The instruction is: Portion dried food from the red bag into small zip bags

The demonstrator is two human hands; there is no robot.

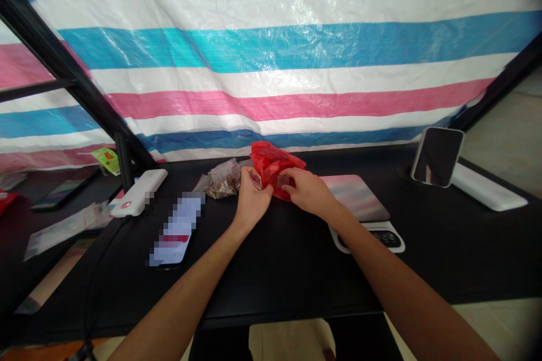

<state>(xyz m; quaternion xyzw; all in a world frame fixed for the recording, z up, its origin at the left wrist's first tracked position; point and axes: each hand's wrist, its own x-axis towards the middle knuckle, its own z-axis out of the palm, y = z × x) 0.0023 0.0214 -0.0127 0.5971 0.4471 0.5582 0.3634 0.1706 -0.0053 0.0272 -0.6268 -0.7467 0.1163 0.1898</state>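
Both hands are at a crumpled red plastic bag (273, 158) near the back of the black table. My left hand (253, 200) is closed on the bag's left side, its thumb pressed against the red plastic. From the right, my right hand (307, 189) pinches the bag's other edge, fingers bent. Something clear shows between the hands, too small to make out. Just left of my left hand lie several clear plastic bags (224, 179) with small brownish pieces inside.
A lit phone (178, 231) and a white power bank (139, 193) lie left. On the right are a shiny flat case (358, 194) over a white phone-shaped thing (389, 238), and a standing phone (438, 156). A striped sheet (296, 45) hangs behind; a black frame bar (76, 79) slants left.
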